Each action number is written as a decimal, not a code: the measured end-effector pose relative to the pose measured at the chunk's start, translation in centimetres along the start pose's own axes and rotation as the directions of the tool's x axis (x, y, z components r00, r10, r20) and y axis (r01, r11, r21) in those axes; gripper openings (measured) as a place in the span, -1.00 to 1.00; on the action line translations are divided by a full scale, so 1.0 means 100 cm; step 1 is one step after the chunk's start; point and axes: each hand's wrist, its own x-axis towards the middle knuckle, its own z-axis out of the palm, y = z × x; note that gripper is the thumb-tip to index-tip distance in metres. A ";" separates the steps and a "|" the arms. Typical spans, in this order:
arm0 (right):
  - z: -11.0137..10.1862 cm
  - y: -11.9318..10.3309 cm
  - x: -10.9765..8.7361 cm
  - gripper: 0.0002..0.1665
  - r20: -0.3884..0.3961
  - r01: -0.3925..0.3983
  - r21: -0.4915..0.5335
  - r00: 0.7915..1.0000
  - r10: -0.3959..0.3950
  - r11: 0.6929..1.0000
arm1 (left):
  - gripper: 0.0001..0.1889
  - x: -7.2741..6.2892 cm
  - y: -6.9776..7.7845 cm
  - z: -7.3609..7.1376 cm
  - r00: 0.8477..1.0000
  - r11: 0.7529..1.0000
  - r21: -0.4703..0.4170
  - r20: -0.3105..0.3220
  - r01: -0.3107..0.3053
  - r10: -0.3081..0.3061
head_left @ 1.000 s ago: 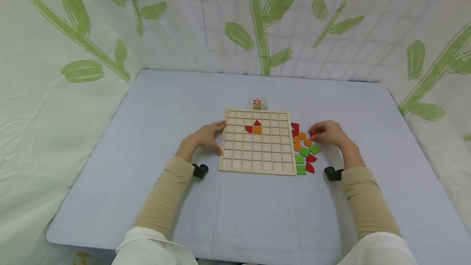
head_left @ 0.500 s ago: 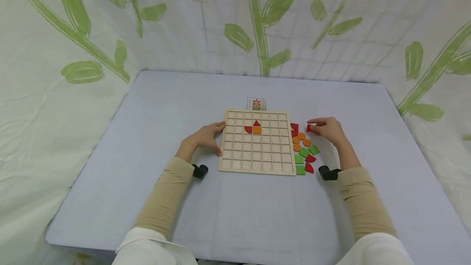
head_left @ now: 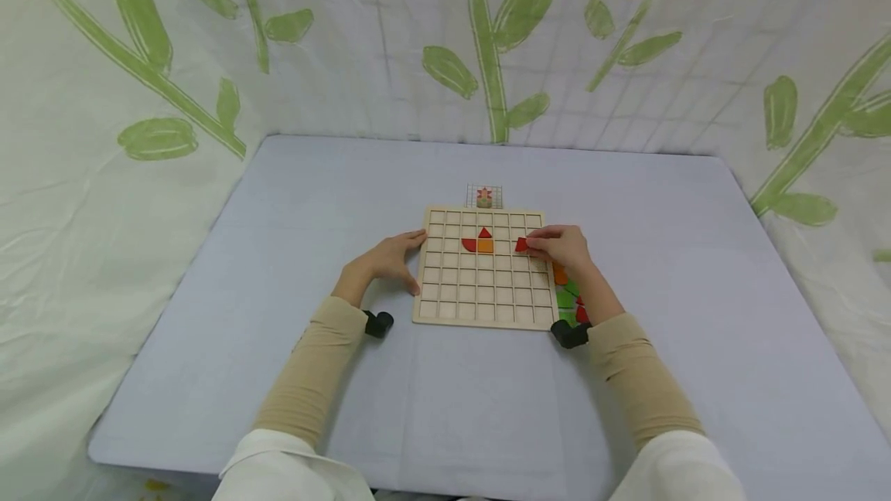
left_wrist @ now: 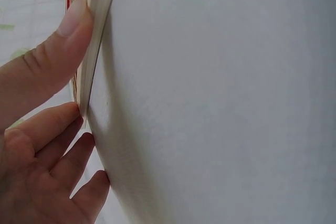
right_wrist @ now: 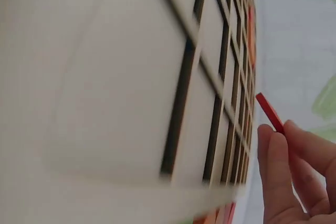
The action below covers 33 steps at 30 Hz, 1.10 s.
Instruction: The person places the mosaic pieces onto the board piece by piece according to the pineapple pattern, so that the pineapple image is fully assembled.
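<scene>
A square wooden grid board (head_left: pixel 487 292) lies on the table, with a red triangle (head_left: pixel 485 233), a red quarter-circle (head_left: pixel 469 244) and an orange square (head_left: pixel 486 246) set in its cells. My left hand (head_left: pixel 387 257) rests against the board's left edge, thumb and fingertips spread along it. Above the right part of the board, my right hand (head_left: pixel 565 247) pinches a flat red piece (head_left: pixel 521 244) between thumb and fingers. In the right wrist view the same red piece (right_wrist: pixel 270 112) shows edge-on, tilted; its full outline is partly hidden by the fingers.
A small card with a gridded picture (head_left: pixel 484 195) lies just behind the board. Beside the board's right edge are loose green squares (head_left: pixel 564 300), orange pieces (head_left: pixel 560 275) and red pieces (head_left: pixel 582 315), partly covered by my right hand and wrist camera (head_left: pixel 571 334).
My right hand has picked up the red piece from the loose pieces and carried it left over the board. My left hand has stayed at the board's left edge.
</scene>
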 end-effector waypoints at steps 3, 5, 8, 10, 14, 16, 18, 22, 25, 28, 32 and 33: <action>0.013 -0.004 0.001 -0.65 -0.006 0.004 0.004 1.000 -0.004 1.000 | 0.10 0.000 -0.001 0.000 1.000 1.000 0.002 0.003 0.002 -0.002; 0.019 -0.006 0.002 -0.67 -0.012 0.002 -0.022 1.000 -0.002 1.000 | 0.10 0.000 -0.001 0.000 1.000 1.000 0.000 0.003 0.002 -0.002; 0.025 -0.007 0.004 -0.70 -0.037 -0.015 -0.078 0.999 0.012 0.997 | 0.11 0.001 -0.001 0.001 1.000 1.000 -0.002 0.006 -0.002 0.002; 0.028 -0.008 0.005 -0.70 -0.048 -0.018 -0.125 0.999 0.012 0.992 | 0.11 0.001 -0.001 0.001 1.000 1.000 -0.002 0.009 0.001 -0.001; 0.030 -0.009 0.008 -0.72 -0.052 0.015 -0.225 0.998 -0.027 0.974 | 0.11 0.000 0.000 -0.001 1.000 1.000 -0.004 0.007 0.009 -0.009; 0.031 -0.010 0.010 -0.72 -0.043 0.050 -0.270 0.997 -0.064 0.962 | 0.10 0.000 0.000 -0.002 1.000 1.000 -0.003 0.004 0.012 -0.012; 0.032 -0.010 0.012 -0.74 -0.044 0.073 -0.302 0.995 -0.090 0.950 | 0.10 0.000 0.000 -0.002 1.000 1.000 0.000 0.002 0.012 -0.012; 0.035 -0.012 0.014 -0.77 -0.023 0.136 -0.398 0.987 -0.158 0.907 | 0.11 -0.001 0.001 -0.003 1.000 1.000 0.004 0.003 0.010 -0.010; 0.038 -0.016 0.015 -0.81 -0.003 0.186 -0.476 0.977 -0.213 0.860 | 0.11 -0.001 0.001 -0.003 1.000 1.000 0.000 0.004 0.009 -0.009; 0.042 -0.020 0.017 -0.75 0.060 0.256 -0.527 0.962 -0.265 0.810 | 0.11 -0.002 0.002 -0.003 1.000 1.000 -0.003 0.006 0.011 -0.010; 0.048 -0.024 0.020 -0.46 0.183 0.314 -0.615 0.949 -0.257 0.723 | 0.12 -0.002 0.002 -0.002 1.000 1.000 -0.006 0.009 0.012 -0.012; 0.049 -0.024 0.019 -0.42 0.201 0.310 -0.637 0.951 -0.237 0.705 | 0.11 -0.002 0.001 -0.001 1.000 1.000 -0.006 0.010 0.011 -0.011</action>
